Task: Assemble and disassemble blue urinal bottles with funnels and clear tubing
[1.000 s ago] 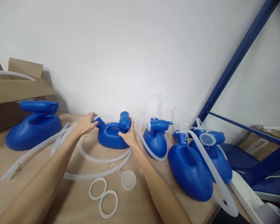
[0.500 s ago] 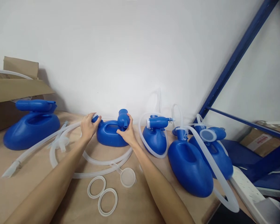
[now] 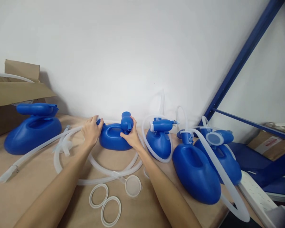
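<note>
A blue plastic urinal bottle (image 3: 115,142) stands on the table against the wall, its open handle loop on top. My left hand (image 3: 92,129) is closed around the bottle's neck at its left end. The back of the hand hides most of that grip, and a little blue shows past the fingertips. My right hand (image 3: 131,135) grips a rounded blue spout piece (image 3: 126,121) at the bottle's right end, thumb in front. A clear hose (image 3: 102,171) lies coiled in front. Closer to me are a clear round cap (image 3: 133,186) and two white rings (image 3: 98,196).
A blue bottle (image 3: 33,136) sits at left before a cardboard box (image 3: 21,91). Several blue bottles (image 3: 194,174) with hoses crowd the right side. Beyond them are a blue metal frame (image 3: 242,60) and a white perforated strip (image 3: 254,191).
My left hand has turned over the neck, its fingers covering more of it. The bottle stays in place while the view shifts slightly. The coiled hose has slid a little right.
</note>
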The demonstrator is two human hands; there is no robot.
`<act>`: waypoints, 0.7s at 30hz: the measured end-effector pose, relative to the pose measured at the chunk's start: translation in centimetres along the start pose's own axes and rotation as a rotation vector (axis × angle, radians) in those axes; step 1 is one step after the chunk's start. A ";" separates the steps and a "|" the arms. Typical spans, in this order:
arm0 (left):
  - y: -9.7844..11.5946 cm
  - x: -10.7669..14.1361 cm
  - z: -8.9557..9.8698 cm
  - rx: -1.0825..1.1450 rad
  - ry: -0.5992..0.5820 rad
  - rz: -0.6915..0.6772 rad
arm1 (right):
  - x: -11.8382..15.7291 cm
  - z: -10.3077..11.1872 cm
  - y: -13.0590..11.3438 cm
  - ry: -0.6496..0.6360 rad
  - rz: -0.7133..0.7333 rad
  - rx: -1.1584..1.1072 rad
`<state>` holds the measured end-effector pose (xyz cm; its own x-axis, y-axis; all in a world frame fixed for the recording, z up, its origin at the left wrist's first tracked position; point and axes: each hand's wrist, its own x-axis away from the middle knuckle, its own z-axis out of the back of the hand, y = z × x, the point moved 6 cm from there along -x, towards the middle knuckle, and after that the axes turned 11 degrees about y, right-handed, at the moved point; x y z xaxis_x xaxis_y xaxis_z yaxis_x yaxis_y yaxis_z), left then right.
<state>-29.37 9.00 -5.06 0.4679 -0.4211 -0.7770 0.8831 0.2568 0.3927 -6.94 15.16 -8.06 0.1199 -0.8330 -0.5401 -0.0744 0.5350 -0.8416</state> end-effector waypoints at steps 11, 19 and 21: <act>0.3 -2.0 1.3 -0.085 -0.247 -0.121 | 0.2 0.1 -0.4 0.017 -0.017 -0.041; 0.9 -2.2 1.3 -0.178 -0.304 0.003 | 0.1 0.3 -0.2 0.022 -0.016 -0.006; 0.7 -2.5 1.4 -0.143 -0.364 -0.045 | 0.2 0.3 -0.2 0.016 -0.016 -0.019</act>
<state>-29.91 8.99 -2.16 0.4328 -0.7091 -0.5566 0.9015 0.3389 0.2692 -6.61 14.98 -8.01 0.1053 -0.8435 -0.5267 -0.0917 0.5192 -0.8497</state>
